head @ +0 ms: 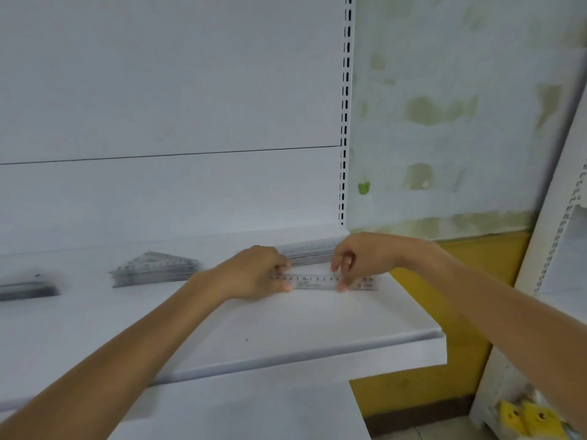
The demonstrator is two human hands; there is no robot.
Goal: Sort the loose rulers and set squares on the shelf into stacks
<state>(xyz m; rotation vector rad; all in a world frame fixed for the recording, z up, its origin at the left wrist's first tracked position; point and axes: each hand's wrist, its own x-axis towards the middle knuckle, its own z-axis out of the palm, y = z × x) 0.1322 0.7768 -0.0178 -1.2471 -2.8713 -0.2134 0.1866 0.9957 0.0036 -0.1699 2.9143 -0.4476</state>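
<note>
Shelf (286, 325), ruler stack (309, 253), set squares (155, 269)

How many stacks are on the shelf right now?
3: a blurred stack at the far left, the set square stack to its right, and the ruler stack at the back, behind the left hand and right hand holding a ruler. More may lie out of frame.

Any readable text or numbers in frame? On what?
"3 2 1 0 1 2 3 4 5": scale on the clear ruler.
Digits near its right end and small print beneath: too blurred.
Markings on the set square stack: too blurred.
</note>
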